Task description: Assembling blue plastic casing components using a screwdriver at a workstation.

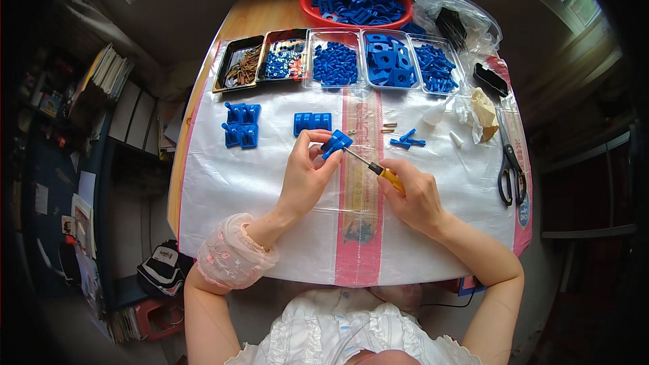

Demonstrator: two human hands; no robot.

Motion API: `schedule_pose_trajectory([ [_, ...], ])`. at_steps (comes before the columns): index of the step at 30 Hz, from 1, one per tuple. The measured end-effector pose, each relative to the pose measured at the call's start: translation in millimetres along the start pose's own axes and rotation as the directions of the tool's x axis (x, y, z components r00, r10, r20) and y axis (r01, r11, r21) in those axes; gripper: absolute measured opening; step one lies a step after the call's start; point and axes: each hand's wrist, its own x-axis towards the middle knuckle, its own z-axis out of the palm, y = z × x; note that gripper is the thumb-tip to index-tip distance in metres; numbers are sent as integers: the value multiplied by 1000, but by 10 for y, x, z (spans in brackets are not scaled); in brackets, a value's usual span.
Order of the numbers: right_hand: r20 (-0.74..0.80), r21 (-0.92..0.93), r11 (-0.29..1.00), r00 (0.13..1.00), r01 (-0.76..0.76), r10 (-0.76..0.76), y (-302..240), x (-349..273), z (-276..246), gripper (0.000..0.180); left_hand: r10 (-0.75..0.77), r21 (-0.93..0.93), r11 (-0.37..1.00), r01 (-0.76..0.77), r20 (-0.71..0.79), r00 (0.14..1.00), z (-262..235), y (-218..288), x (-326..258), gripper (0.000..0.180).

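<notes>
Trays [351, 61], scissors [510, 169] beyond hands; perhaps pins [389, 127]

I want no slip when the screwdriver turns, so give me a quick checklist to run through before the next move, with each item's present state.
1. Left hand pinches the small blue part: ok.
2. Right hand wraps the screwdriver by its yellow handle: ok.
3. Tip reaches the part: ok; seated in a screw: cannot tell.
4. Part lifted off the white sheet: ok.
5. Loose brass pieces lie close by: ok.
6. Scissors lie apart from both hands: ok.
</notes>
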Motion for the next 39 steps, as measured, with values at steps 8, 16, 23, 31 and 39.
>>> schedule_pose_trajectory([
  [8, -21, 12, 1000, 999, -27, 27, 0, -27, -7, 27, -44, 3, 999, 44, 27, 999, -28, -14, 10, 24],
  [16, -20, -104, 994, 1000, 12, -14, -77, 23, -68, 18, -47, -49, 998, 48, 33, 998, -34, -26, 19, 23],
  [23, 23, -123, 992, 999, -23, 26, -23, 18, -40, 19, -26, -53, 998, 26, 2, 1000, -32, -43, 27, 24],
  [31, -24, -60, 998, 1000, -17, 15, -19, 6, -14, 28, -61, -39, 997, 62, 24, 998, -45, -30, 30, 24],
  [39, -23, -125, 992, 999, 23, -26, -88, 37, -75, 16, -60, -4, 998, 60, 26, 998, -55, -27, 28, 24],
])
